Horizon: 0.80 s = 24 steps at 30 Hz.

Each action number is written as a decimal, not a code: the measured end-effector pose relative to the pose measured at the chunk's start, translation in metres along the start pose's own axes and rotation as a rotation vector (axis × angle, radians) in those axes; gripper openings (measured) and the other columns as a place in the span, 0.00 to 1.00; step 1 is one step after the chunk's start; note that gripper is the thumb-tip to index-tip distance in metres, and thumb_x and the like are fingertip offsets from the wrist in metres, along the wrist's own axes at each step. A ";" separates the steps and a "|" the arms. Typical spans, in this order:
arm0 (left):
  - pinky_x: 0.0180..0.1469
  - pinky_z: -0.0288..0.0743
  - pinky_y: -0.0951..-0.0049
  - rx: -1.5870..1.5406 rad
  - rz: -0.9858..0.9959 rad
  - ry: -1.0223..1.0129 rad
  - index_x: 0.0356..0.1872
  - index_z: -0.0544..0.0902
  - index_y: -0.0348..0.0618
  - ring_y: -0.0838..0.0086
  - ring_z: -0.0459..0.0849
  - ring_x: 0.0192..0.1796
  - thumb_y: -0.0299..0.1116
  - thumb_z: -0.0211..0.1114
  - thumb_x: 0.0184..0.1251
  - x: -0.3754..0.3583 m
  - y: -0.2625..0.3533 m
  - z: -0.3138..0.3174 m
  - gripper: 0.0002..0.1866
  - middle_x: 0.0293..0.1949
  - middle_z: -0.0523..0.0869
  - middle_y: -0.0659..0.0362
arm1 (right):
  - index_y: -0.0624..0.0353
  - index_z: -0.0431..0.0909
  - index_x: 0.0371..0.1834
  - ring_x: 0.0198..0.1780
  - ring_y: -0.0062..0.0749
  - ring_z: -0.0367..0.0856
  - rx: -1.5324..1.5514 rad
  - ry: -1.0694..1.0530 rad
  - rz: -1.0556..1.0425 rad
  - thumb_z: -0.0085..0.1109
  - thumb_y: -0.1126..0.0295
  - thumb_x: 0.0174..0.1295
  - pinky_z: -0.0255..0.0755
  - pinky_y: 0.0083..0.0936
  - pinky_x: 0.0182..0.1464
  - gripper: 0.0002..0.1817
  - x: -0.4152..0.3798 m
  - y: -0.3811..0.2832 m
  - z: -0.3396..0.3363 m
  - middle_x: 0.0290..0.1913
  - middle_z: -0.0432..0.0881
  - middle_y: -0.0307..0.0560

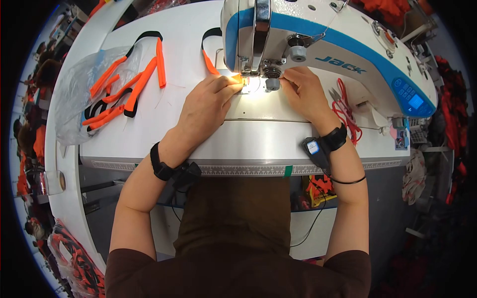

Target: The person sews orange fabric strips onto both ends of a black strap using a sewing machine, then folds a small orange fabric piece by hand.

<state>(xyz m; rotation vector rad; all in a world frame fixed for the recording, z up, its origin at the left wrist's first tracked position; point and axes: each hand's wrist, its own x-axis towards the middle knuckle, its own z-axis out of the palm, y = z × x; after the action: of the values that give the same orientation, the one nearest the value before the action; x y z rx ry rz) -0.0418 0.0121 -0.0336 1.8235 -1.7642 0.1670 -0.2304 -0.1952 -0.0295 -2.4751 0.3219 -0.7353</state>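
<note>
A white and blue sewing machine [318, 47] stands in front of me, its lamp lighting the needle area. My left hand [206, 107] is left of the needle, with thumb and fingers pinched on an orange strap [210, 63]. The strap's black part [212, 32] loops away behind the machine head. Right of the needle is my right hand [304, 94], its fingers curled in close to the machine head. Whatever lies between those fingertips is hidden. Both hands are above the metal bed plate [263, 110].
Several orange and black straps [144, 82] lie at the left, partly over a clear plastic bag [69, 109]. Scissors with red handles [343, 107] rest right of my right hand. A ruler strip [223, 170] runs along the table's front edge. Cables hang from both wristbands.
</note>
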 end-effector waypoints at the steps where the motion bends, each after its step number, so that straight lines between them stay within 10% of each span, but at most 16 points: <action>1: 0.63 0.84 0.61 -0.002 -0.011 -0.003 0.59 0.89 0.39 0.57 0.88 0.58 0.22 0.69 0.73 0.000 0.001 0.000 0.15 0.55 0.91 0.56 | 0.55 0.90 0.47 0.42 0.43 0.86 0.001 -0.002 -0.001 0.60 0.78 0.70 0.81 0.37 0.46 0.10 0.000 0.000 0.000 0.42 0.88 0.45; 10: 0.62 0.84 0.61 -0.041 -0.033 -0.003 0.58 0.90 0.40 0.57 0.88 0.58 0.22 0.69 0.74 -0.001 -0.003 0.001 0.14 0.54 0.90 0.55 | 0.65 0.86 0.45 0.42 0.49 0.85 0.027 -0.006 0.012 0.64 0.74 0.73 0.77 0.36 0.42 0.06 0.000 0.004 0.001 0.43 0.86 0.56; 24: 0.72 0.72 0.55 0.079 0.054 0.077 0.53 0.92 0.45 0.56 0.87 0.58 0.21 0.66 0.72 0.005 -0.021 0.003 0.13 0.53 0.92 0.56 | 0.52 0.91 0.51 0.52 0.55 0.87 -0.356 0.176 -0.014 0.61 0.77 0.70 0.80 0.47 0.55 0.13 0.000 0.025 0.003 0.46 0.91 0.52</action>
<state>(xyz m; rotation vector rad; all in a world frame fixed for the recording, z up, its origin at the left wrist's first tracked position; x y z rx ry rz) -0.0222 0.0048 -0.0404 1.8003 -1.7772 0.3285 -0.2306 -0.2145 -0.0453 -2.7494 0.5421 -0.9764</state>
